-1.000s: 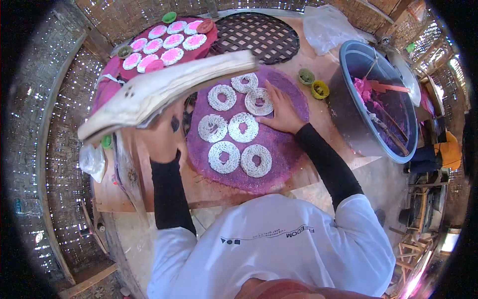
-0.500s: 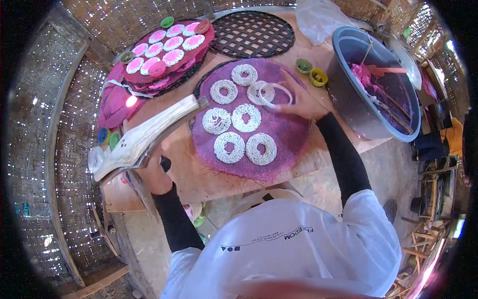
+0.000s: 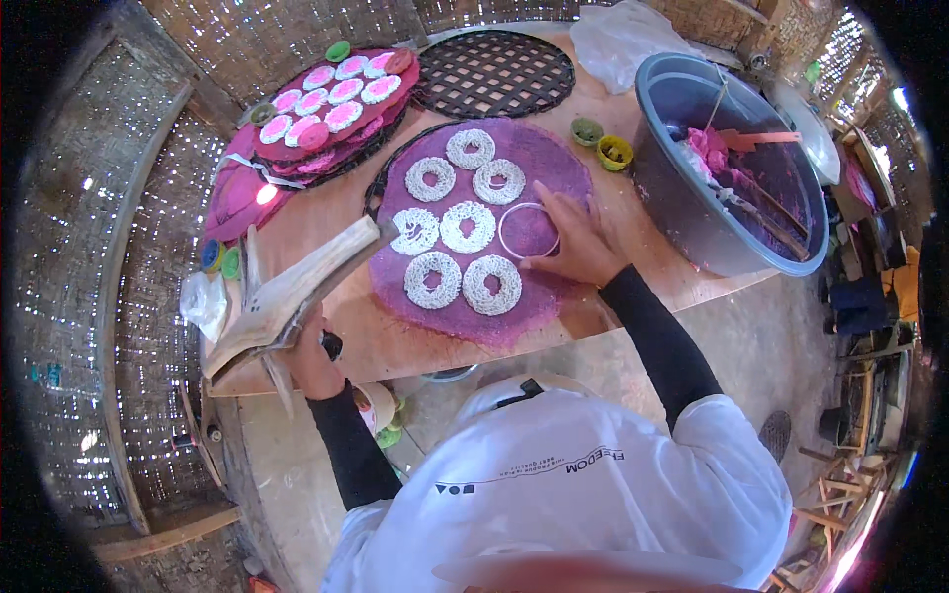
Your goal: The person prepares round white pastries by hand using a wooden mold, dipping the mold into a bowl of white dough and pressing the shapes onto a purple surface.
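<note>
A round purple cloth (image 3: pixel 554 168) lies on the table with several white rings of piled strands, such as the ring (image 3: pixel 468 227) near its middle. My right hand (image 3: pixel 583 242) pinches a thin pale hoop (image 3: pixel 500 233) at its right side. The hoop is on or just over bare cloth, right of the white rings; contact cannot be made out. My left hand (image 3: pixel 312 366) is closed round a forked, pale wooden tool (image 3: pixel 301 287) with a blunt end near the cloth's left edge. The tool hides part of my left fingers.
A large grey-blue tub (image 3: pixel 682 212) with pink dough and sticks stands at the right. Green and yellow cups (image 3: pixel 614 152) sit beside it. Behind the cloth lies a black woven tray (image 3: pixel 494 74). Stacked pink cloths (image 3: pixel 267 148) with pink-and-white rounds occupy the back left.
My right hand has brought the hoop nearer, from over a white ring at the back to bare cloth at the right. My left hand and the wooden tool have shifted slightly nearer.
</note>
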### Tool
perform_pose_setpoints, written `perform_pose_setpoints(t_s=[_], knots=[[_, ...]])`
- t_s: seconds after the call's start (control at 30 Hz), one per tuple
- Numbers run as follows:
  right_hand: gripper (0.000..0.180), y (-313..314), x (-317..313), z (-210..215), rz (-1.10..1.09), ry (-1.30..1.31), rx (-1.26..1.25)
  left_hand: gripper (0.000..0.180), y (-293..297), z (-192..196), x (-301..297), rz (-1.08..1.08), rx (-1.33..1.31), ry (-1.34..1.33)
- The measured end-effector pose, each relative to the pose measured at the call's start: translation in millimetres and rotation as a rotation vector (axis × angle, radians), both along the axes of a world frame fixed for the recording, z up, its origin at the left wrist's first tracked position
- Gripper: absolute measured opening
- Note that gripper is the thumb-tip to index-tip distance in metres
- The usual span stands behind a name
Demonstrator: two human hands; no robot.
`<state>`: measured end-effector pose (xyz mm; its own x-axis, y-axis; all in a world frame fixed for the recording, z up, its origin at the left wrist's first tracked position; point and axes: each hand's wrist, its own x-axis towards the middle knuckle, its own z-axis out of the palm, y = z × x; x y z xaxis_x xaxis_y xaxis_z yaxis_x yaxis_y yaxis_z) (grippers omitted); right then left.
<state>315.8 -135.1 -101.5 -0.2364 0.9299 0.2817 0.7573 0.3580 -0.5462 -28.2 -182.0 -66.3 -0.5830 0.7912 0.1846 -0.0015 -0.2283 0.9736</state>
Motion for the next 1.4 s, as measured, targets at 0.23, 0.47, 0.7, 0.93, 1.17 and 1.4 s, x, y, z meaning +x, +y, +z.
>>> perform_pose_setpoints(t_s=[0.23, 0.47, 0.7, 0.93, 1.17, 1.4], knots=[[0.046, 39, 61, -30, -0.532, -0.079, 0.368, 0.013, -37, 0, 33, 0.082, 0.011, -0.028], [0.027, 60, 78, -42, -0.415, 0.109, -0.075, 0.024, -77, -11, 59, 0.172, 0.027, -0.082], [0.028, 15, 76, -37, -0.237, -0.014, -0.281, 0.023, -116, -4, 80, 0.215, -0.021, -0.018], [0.031, -56, 48, -20, 0.059, 0.079, -0.43, 0.024, -132, -7, 88, 0.245, -0.044, -0.018], [0.021, -46, 39, 21, 0.168, -0.025, -0.123, 0.009, -126, 3, 79, 0.328, -0.01, 0.122], [0.024, -44, -16, -2, 0.443, -0.067, 0.212, 0.017, -107, 16, 65, 0.319, 0.058, 0.189]])
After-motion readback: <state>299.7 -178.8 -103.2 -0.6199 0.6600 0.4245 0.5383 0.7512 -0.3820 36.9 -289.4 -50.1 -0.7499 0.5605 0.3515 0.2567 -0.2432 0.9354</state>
